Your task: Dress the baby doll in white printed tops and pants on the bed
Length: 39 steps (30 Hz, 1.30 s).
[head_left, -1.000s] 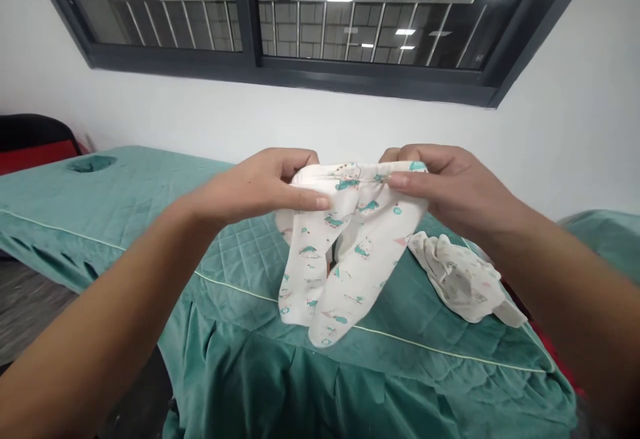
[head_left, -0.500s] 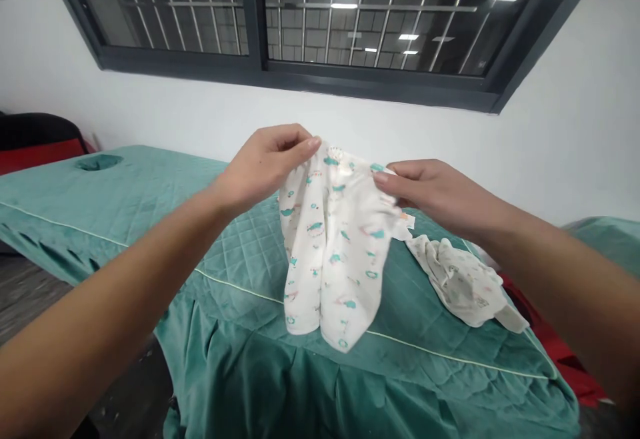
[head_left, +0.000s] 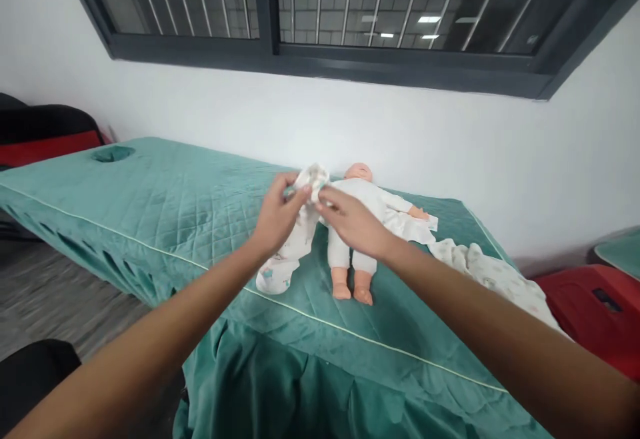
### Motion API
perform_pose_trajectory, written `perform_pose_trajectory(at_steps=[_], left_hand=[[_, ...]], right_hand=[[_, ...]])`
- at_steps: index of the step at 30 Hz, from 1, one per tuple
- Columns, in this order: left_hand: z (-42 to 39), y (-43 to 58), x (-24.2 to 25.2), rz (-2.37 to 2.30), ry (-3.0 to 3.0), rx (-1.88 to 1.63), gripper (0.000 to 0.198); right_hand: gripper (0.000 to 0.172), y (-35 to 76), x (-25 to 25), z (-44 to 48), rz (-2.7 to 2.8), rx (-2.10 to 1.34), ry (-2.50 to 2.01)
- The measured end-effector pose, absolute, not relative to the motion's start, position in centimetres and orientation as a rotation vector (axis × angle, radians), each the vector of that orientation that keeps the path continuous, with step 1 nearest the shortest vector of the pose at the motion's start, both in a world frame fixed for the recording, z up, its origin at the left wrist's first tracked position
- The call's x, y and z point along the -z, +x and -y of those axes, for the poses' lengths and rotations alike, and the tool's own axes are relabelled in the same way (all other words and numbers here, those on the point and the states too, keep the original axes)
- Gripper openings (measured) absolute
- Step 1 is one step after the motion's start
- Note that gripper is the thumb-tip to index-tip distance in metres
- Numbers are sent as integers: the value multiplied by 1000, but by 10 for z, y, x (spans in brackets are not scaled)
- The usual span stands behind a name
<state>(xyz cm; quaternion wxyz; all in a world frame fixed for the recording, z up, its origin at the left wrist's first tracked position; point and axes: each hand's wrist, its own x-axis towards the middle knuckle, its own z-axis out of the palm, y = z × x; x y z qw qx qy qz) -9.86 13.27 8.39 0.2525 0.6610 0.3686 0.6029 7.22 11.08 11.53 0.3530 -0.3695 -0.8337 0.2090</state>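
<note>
White baby pants (head_left: 296, 242) with a green and pink print hang gathered between my two hands. My left hand (head_left: 281, 214) is closed on the left side of the bunched top. The fingers of my right hand (head_left: 354, 220) pinch the right side of it. Just behind and to the right, a baby doll (head_left: 353, 242) in a white outfit lies on its back, its bare feet towards me. My right hand and forearm pass in front of the doll and cover part of its body.
A green quilted cover (head_left: 200, 189) spreads over the bed, which has a hole at its far left. Crumpled printed baby clothes (head_left: 493, 272) lie at the right. A red plastic chair (head_left: 593, 312) stands beyond the right end. The wall and barred window rise behind.
The pants, earlier spread out between my hands, are now bunched at the top and held lower and further left. My hands have come together, and the doll has come into sight.
</note>
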Motion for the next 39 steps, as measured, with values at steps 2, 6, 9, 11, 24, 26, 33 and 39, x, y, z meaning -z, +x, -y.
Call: perform_pose_trajectory(at_steps=[2,6,9,11,24,26,33,39], left_hand=[[-134,-102,-41,-1099,1761,-1445,30],[-130,-113,25,-1226,2114,-1132,32],[-129,-120,44,-1428,2405,-947,36],[-131,-122,46,-1565,2488,-821,39],[-219,-80,23,-1749,2013,-1003,26],[-229,-73,16,-1771,1931,-957,34],[-183,-44,-3,-1364,1848,-1185,33],[-170,-16,-5,-1140,1145,-1019,40]], right_hand=[[15,76,-78,-113,2330,-436,-1058],[28,88,-28,-100,2663,-283,-1020],[34,98,-22,-88,2714,-275,-959],[33,107,-26,-83,2654,-304,-985],[62,186,-14,-149,1748,-208,-1486],[69,196,-11,-173,1697,-163,-1527],[87,230,-21,-270,1556,-346,-1742],[95,243,-36,-325,1620,-466,-1988]])
